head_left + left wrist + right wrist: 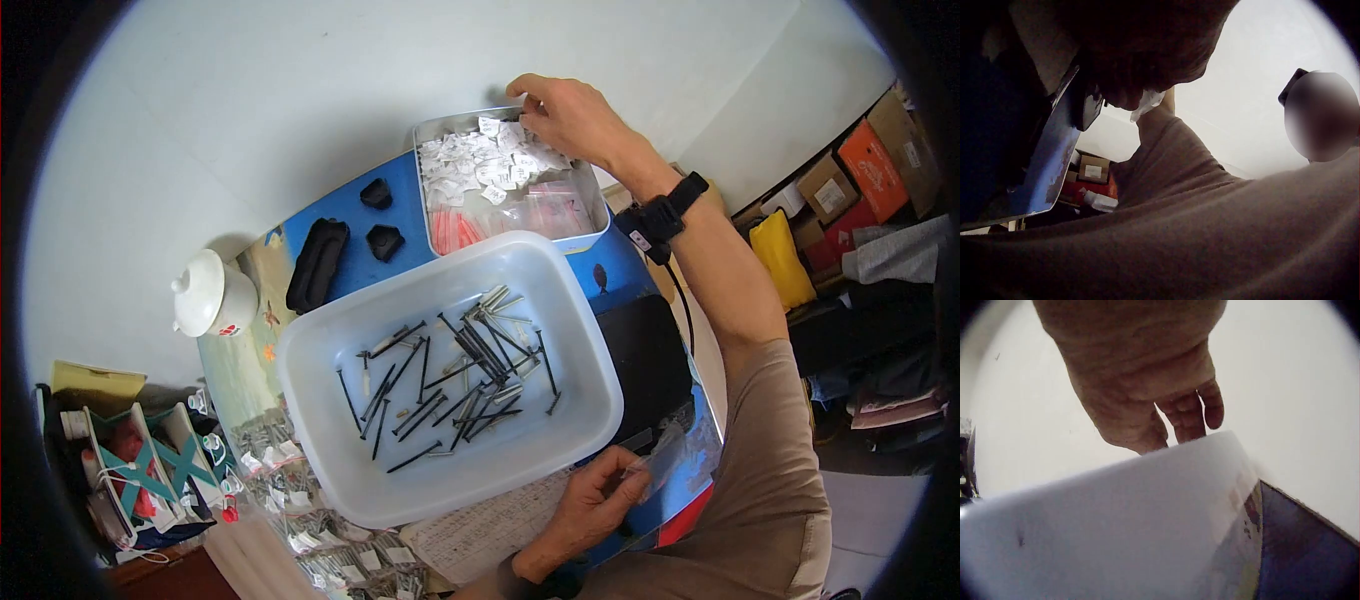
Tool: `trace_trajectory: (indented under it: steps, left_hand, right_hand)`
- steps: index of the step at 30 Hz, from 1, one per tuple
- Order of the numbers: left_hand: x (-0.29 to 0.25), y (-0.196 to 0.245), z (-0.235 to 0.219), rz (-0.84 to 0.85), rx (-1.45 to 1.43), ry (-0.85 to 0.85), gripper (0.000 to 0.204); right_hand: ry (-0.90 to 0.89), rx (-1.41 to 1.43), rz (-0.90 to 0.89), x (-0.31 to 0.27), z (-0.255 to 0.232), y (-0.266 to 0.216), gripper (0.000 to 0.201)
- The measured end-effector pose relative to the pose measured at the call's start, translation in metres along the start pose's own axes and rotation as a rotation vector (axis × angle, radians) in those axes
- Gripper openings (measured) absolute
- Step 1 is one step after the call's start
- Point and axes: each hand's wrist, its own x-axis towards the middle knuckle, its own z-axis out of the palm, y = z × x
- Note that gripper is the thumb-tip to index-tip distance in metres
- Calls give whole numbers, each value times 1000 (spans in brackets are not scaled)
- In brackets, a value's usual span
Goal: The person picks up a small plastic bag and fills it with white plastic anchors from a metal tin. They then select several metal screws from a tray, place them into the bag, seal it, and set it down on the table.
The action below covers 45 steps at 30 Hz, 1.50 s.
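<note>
My right hand (575, 120) reaches over the far right of a white-rimmed tin (598, 205), fingers bent down toward a heap of small white paper slips (465, 160). In the right wrist view, the tin's wall hides the fingertips. Small zip bags with red edges (455, 230) lie in the tin's near part. Low in the head view, my left hand (595, 500) pinches a clear plastic bag (662, 458) between thumb and fingers, beside a white plastic tub (450, 510). Black screws (480, 345) and several silver metal pieces (492, 297) lie loose inside the tub.
Black plastic pieces (318, 265) and a white lidded cup (212, 293) stand left of the tin. Bagged hardware (340, 550) and a handwritten sheet (470, 535) lie along the near side. A black mat (645, 360) is right of the tub. Wall rises behind.
</note>
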Motion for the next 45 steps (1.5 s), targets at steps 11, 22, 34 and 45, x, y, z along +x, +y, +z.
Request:
trace_trajectory:
  steps: [11, 22, 34, 45]
  left_hand:
    - [0, 1, 2, 39, 36, -6, 9]
    - [2, -2, 3, 62, 96, 31, 8]
    - [4, 0, 4, 112, 101, 19, 9]
    - [5, -4, 1, 124, 15, -5, 12]
  right_hand:
    - [-384, 145, -220, -26, -1, -19, 2]
    - [-499, -55, -177, -51, -22, -28, 15]
    - [-490, 6, 22, -38, -56, -27, 37]
    - [-720, -292, -168, -44, -39, -45, 11]
